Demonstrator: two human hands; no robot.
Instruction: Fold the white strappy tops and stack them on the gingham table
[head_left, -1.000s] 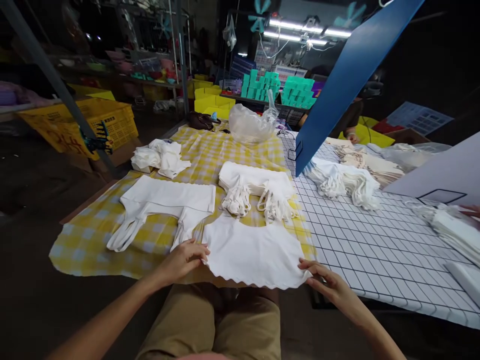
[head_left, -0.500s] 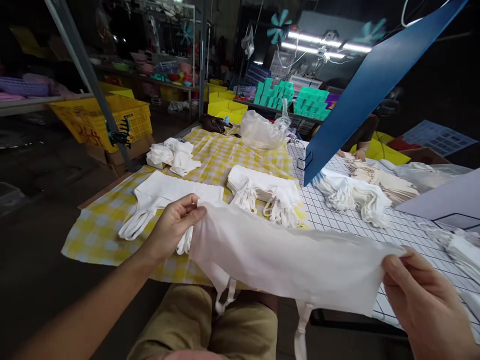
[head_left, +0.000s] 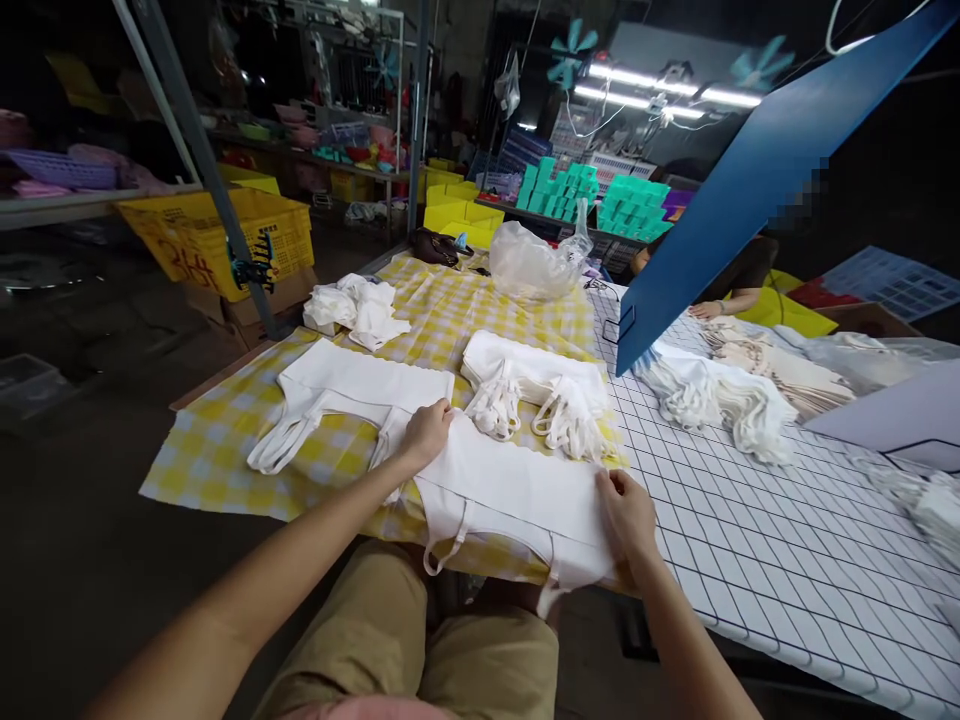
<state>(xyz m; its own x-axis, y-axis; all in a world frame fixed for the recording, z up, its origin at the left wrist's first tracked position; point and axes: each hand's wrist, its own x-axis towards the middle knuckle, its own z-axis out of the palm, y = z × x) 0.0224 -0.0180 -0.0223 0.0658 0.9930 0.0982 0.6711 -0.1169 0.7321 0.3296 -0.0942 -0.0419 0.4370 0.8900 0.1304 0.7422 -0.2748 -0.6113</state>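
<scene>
A white strapped camisole top (head_left: 525, 490) lies spread over the table's front edge, its thin straps pointing toward me. My left hand (head_left: 427, 435) pinches its upper left corner, and my right hand (head_left: 628, 508) grips the upper right corner. Left of it, another white top (head_left: 352, 380) lies flat, its straps toward me; my left hand is beside its right end. Just beyond the held top sits a folded stack of white tops (head_left: 532, 375) with bunched straps. Farther back on the left is a crumpled heap of white garments (head_left: 356, 308).
A yellow checked cloth (head_left: 300, 490) covers the left table, meeting a white grid-patterned surface (head_left: 720, 540). A blue panel (head_left: 735, 190) slants down on the right. Beyond it are garment piles (head_left: 712, 395) and a co-worker's hand (head_left: 705, 310). A yellow crate (head_left: 225, 240) stands left.
The white top, held up and stretched before me, is now lowered onto the table. Both hands have moved forward with it, the right one also leftward.
</scene>
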